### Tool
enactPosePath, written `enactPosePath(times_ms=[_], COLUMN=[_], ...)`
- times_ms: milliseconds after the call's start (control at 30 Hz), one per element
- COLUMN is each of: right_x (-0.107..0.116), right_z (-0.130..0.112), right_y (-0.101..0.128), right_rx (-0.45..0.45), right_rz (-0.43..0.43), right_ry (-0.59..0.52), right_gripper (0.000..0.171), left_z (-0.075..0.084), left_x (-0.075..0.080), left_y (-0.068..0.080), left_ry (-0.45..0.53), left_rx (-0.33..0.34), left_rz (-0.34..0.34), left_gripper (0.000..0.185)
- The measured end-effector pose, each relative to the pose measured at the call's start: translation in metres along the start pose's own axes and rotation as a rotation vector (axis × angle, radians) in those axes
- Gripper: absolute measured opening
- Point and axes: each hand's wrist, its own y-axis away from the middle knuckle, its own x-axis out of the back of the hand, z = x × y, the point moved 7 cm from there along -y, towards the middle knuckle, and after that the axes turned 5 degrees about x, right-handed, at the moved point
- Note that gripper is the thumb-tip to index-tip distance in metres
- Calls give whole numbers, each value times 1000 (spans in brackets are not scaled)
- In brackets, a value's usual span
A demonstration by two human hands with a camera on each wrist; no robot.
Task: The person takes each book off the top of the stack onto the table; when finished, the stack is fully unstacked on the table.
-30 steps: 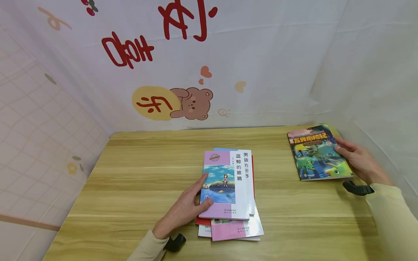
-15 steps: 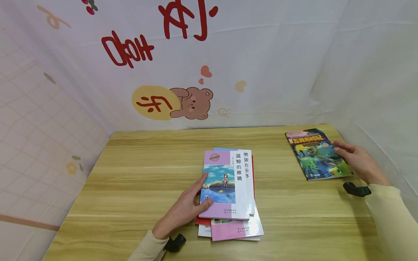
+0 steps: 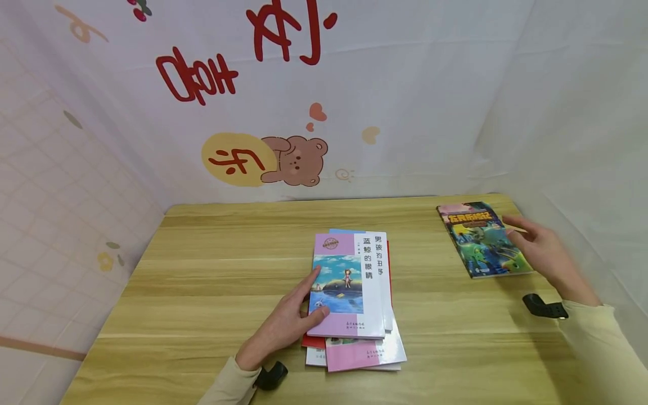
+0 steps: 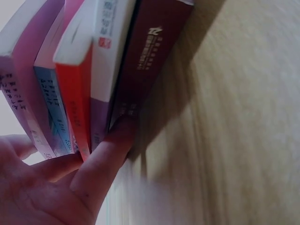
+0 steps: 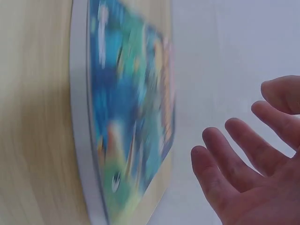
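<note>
The dinosaur book (image 3: 478,242) lies flat on the table (image 3: 228,270) just left of the right hand (image 3: 547,256), which is spread and holds nothing; its long axis runs away from the person, title end far and leaning left. The left hand (image 3: 286,320) rests against the book stack (image 3: 349,284) on its right, whose top cover points nearly straight away.

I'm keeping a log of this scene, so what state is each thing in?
Pile of books: stacked flat, edges uneven.
Top book: closed, cover up.
Dinosaur book: closed, cover up, apart from the pile.
Left hand: touching the pile's left side, thumb on the top cover.
Right hand: fingers apart, holding nothing.
Wall cloth: hanging, creased.
</note>
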Motion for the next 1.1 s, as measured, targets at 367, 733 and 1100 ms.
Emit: enactPosePath(times_ms=[367, 733, 1100], right_x=[-29, -67, -104], right_z=[-63, -114, -148], right_y=[20, 30, 38], right_rx=[94, 240, 267], right_rz=[40, 27, -17], right_ry=[-79, -198, -268], right_gripper=[52, 45, 42], left_z=[1, -1, -4], left_x=[-5, -4, -3], left_y=[-3, -2, -3], left_ry=[201, 242, 221], left_rx=[-14, -11, -22], left_rz=[-78, -58, -30], left_gripper=[96, 96, 92])
